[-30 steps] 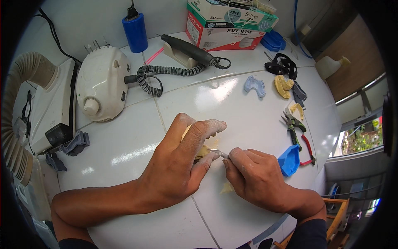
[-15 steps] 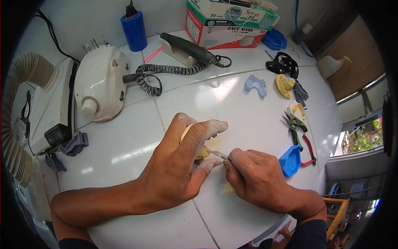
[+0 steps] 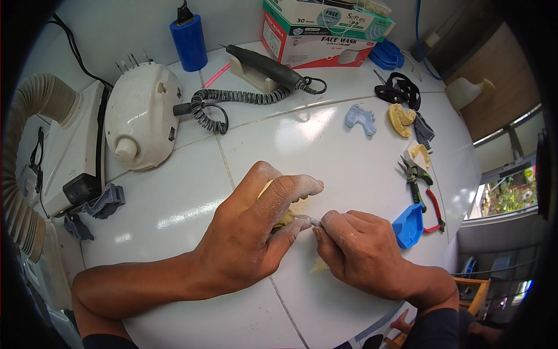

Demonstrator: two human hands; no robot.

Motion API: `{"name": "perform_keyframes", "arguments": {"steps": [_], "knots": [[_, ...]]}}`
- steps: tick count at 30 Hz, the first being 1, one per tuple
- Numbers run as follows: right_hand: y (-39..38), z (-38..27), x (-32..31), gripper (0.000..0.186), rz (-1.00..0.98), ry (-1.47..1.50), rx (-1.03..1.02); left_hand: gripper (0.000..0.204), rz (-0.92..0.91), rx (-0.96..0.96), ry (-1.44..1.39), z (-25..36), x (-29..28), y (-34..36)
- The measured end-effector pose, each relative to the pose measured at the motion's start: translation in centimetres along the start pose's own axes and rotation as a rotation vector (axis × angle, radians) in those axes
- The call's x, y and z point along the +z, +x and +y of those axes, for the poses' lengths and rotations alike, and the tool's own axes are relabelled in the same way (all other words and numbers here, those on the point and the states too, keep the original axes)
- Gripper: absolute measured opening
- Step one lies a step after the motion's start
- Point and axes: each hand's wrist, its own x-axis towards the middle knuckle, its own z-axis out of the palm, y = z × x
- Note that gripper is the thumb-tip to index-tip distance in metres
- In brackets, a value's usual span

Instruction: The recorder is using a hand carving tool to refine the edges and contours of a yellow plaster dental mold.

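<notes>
My left hand, dusted with pale powder, is closed round a yellow plaster piece, likely a dental model; the fingers hide most of it. In my right hand a thin metal carving tool is pinched between thumb and forefinger. Its tip points left to the plaster, beside my left thumb; whether it touches is hard to see. Pale shavings lie on the white tiled table below my right hand.
At the left stand a white control box and a ribbed hose. A black handpiece rests behind, before mask boxes. On the right are a blue impression, yellow model, pliers and blue mould.
My left hand has turned slightly, with its forefinger a little lower and further right, so less of the plaster shows. The tool's tip is now more hidden beside my left thumb.
</notes>
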Motion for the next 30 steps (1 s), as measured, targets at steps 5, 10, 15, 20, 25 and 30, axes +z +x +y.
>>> {"name": "perform_keyframes", "arguments": {"steps": [5,10,15,20,25,30], "knots": [[0.02,0.02,-0.11,0.018,-0.006,-0.002,-0.004,0.050,-0.017,-0.026,-0.009,0.01,-0.13,0.10],[0.03,0.06,-0.16,0.018,-0.008,0.000,0.006,0.049,-0.054,-0.034,0.003,0.10,-0.33,0.00],[0.06,0.06,-0.30,0.017,-0.013,0.017,0.009,0.054,0.006,0.012,0.024,-0.25,-0.20,0.17],[-0.05,0.12,-0.25,0.017,-0.005,0.004,-0.018,0.056,-0.017,0.030,0.017,-0.27,-0.18,0.19],[-0.02,0.14,-0.23,0.017,-0.022,-0.001,-0.008,0.055,-0.026,-0.022,-0.028,-0.07,-0.23,0.16],[0.01,0.13,-0.30,0.017,-0.019,0.000,-0.009,0.050,-0.037,-0.041,-0.035,0.21,-0.37,0.23]]}}
